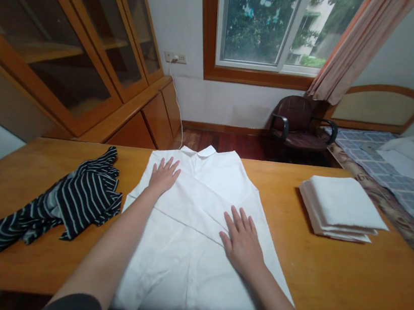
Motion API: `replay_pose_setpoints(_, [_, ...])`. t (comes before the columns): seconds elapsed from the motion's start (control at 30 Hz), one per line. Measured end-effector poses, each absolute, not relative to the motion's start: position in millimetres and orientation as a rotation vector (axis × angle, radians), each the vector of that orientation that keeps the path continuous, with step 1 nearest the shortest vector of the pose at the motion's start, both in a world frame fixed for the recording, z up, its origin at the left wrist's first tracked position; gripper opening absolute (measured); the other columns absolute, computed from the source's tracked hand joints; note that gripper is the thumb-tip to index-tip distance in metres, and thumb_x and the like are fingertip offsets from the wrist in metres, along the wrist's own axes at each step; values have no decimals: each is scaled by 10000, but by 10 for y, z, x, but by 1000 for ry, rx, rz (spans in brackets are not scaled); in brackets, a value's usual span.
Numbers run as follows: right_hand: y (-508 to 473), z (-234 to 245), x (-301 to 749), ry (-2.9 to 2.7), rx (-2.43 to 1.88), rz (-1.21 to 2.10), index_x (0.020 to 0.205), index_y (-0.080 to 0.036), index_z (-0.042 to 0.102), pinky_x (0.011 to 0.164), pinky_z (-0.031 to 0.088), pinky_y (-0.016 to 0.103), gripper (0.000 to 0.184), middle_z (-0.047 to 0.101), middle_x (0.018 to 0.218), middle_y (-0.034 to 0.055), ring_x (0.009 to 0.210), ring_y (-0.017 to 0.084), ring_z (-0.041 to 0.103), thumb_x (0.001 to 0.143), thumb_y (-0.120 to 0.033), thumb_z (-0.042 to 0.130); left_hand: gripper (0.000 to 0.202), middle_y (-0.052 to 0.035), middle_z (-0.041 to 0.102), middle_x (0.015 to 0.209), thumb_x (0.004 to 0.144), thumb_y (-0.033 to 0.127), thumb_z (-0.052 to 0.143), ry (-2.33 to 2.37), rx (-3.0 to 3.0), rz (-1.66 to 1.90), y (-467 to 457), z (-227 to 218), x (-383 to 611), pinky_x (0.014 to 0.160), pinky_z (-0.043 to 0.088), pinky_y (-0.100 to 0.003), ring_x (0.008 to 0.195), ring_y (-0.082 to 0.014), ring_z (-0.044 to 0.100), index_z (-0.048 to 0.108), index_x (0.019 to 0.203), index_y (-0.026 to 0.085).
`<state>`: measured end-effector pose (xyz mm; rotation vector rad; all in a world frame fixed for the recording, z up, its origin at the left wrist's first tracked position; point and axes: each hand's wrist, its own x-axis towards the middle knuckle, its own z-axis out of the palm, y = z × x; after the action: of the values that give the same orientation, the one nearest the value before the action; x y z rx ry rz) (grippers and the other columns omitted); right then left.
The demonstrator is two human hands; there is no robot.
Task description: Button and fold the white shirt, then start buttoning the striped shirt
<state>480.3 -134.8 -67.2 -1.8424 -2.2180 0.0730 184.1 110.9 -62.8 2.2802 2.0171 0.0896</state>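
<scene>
A white collared shirt (pixel 175 252) lies spread on the wooden table (pixel 287 186), its collar at the far edge and its hem toward me. One sleeve appears folded slantwise across the body. My left hand (pixel 164 176) rests flat near the shirt's left shoulder, fingers spread. Lower and to the right, my right hand (pixel 244 238) presses flat on the cloth around the slanting sleeve, fingers apart. Neither hand grips anything.
To the left lies a crumpled black-and-white striped garment (pixel 83 194). A stack of folded white cloth (pixel 343 206) sits at the right. Beyond the table stand a glass-door cabinet (pixel 82 118), a brown armchair (pixel 298 124) and a bed (pixel 410 176).
</scene>
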Motion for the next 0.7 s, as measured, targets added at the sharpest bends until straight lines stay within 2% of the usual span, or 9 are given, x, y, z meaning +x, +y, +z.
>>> replay_pose_setpoints(0.2, [-1098, -617, 5206, -2301, -1740, 88, 1467, -202, 461, 1193, 236, 502, 519, 288, 1598, 114, 1478, 287, 262, 988, -401, 449, 614, -38, 173, 1647, 973, 554, 271, 2243, 2078, 190, 801, -711, 1904, 1183, 75, -623, 1493, -433, 74, 319, 1535, 313])
replay_pose_setpoints(0.4, [-903, -628, 5526, -2418, -1600, 115, 1469, -226, 459, 1201, 230, 493, 505, 328, 1583, 88, 1466, 260, 297, 1000, -414, 437, 658, -87, 168, 1645, 950, 601, 290, 2364, 1925, 244, 438, -763, 1905, 1147, 80, -687, 1470, -495, 80, 329, 1533, 298])
replay_pose_setpoints(0.53, [-869, -667, 5602, -2374, -1690, 71, 1463, -228, 469, 1190, 229, 524, 523, 340, 1576, 93, 1469, 283, 286, 998, -467, 434, 679, -93, 159, 1646, 934, 639, 291, 2398, 1887, 260, 207, -807, 1845, 1121, 80, -722, 1458, -524, 80, 327, 1530, 318])
replay_pose_setpoints(0.7, [-1097, -727, 5446, -2235, -1834, -25, 1458, -164, 466, 1180, 240, 534, 574, 327, 1579, 127, 1482, 311, 241, 1003, -505, 386, 688, -99, 178, 1641, 924, 647, 305, 2456, 1844, 270, 55, -817, 1763, 1102, 90, -746, 1452, -531, 102, 330, 1529, 320])
